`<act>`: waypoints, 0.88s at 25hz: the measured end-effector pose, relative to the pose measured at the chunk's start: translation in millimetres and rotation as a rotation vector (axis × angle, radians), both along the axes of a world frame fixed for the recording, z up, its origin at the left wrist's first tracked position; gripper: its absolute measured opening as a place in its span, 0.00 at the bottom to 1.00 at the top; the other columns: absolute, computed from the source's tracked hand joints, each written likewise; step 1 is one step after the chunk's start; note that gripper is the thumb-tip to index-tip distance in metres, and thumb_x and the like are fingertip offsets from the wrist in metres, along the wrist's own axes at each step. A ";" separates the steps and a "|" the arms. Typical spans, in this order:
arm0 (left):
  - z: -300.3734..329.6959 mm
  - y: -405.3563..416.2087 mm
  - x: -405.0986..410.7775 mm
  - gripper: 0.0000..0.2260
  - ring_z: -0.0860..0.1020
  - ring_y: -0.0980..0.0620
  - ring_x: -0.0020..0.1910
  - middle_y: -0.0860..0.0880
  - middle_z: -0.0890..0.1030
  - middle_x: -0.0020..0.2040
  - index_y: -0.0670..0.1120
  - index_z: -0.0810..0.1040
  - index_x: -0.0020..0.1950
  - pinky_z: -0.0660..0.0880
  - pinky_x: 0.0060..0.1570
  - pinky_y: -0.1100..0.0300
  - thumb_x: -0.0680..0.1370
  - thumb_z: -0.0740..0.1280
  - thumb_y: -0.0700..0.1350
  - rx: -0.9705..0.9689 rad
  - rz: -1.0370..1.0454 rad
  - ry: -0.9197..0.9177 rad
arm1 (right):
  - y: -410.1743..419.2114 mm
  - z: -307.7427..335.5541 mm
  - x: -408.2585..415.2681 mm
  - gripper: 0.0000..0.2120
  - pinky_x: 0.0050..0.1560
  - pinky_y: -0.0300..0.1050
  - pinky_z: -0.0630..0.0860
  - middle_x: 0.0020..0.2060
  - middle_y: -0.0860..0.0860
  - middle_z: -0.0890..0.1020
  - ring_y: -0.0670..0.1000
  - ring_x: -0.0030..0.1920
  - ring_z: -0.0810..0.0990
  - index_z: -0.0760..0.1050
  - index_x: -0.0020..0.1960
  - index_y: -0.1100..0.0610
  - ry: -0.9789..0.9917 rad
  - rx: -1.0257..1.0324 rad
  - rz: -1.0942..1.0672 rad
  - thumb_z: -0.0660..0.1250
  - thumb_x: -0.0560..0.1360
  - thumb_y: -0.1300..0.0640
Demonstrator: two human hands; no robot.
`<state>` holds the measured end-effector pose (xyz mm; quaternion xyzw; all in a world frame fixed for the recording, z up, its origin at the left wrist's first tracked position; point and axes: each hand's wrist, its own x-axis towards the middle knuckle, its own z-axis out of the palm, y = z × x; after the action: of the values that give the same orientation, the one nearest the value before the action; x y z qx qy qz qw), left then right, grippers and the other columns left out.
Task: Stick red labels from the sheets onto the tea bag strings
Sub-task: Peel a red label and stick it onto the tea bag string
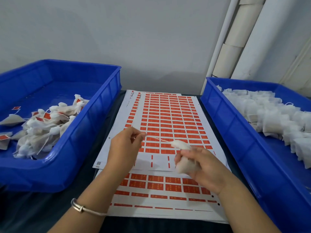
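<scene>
Closest to the camera is the left forearm with a silver bangle (80,208) at about 7 o'clock, and past it the left hand (125,147) pinches the free end of a tea bag string (159,139), fingers drawn in narrow around it. Right hand (202,167) at roughly 5 o'clock has its fingers curled round the tea bag (182,154) itself, so the string runs taut between the two hands, right over the top label sheet (168,118) in the middle. More sheets poke out underneath at 6 o'clock.

Blue bin at 9 o'clock (94,115) has bags with red labels already on them, so that looks like the done pile. Blue bin at 3 o'clock (223,115) is stacked with plain white bags, no labels that I can see.

Handling-wise I'd guess the bag is super light, soft and squishy, and would tear if yanked. The string is thin and floppy, so keeping it stretched seems smart. Probably best to hold the bag by its body and the string near its tip, leaving a bare bit for the sticker.
</scene>
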<state>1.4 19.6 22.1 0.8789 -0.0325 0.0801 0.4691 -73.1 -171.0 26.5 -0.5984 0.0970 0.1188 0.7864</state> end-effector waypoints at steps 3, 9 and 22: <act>-21.1 -7.1 -24.9 0.03 0.75 0.61 0.37 0.63 0.75 0.38 0.59 0.72 0.43 0.67 0.35 0.74 0.75 0.66 0.53 0.137 -0.129 0.027 | -0.1 -5.6 5.4 0.20 0.35 0.46 0.79 0.39 0.56 0.82 0.51 0.37 0.81 0.79 0.54 0.56 -0.026 0.554 -0.148 0.74 0.62 0.58; -16.0 -15.9 -42.4 0.07 0.69 0.67 0.40 0.64 0.74 0.51 0.58 0.75 0.56 0.63 0.38 0.82 0.79 0.60 0.50 0.382 -0.490 -0.170 | 8.9 -11.8 5.7 0.14 0.41 0.34 0.78 0.52 0.41 0.83 0.46 0.54 0.80 0.78 0.56 0.42 -0.180 -0.077 -0.110 0.68 0.73 0.56; 2.2 -40.6 -33.2 0.13 0.69 0.71 0.50 0.69 0.67 0.47 0.64 0.70 0.41 0.65 0.45 0.83 0.78 0.64 0.45 0.091 -0.520 -0.202 | 21.7 -6.2 3.6 0.21 0.39 0.27 0.75 0.43 0.30 0.79 0.32 0.47 0.78 0.74 0.44 0.27 -0.323 -0.574 0.057 0.67 0.76 0.57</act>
<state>-31.8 -21.0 24.3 0.8487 -0.3069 0.0428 0.4285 -69.5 -149.3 20.2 -0.8092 -0.0165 0.0121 0.5871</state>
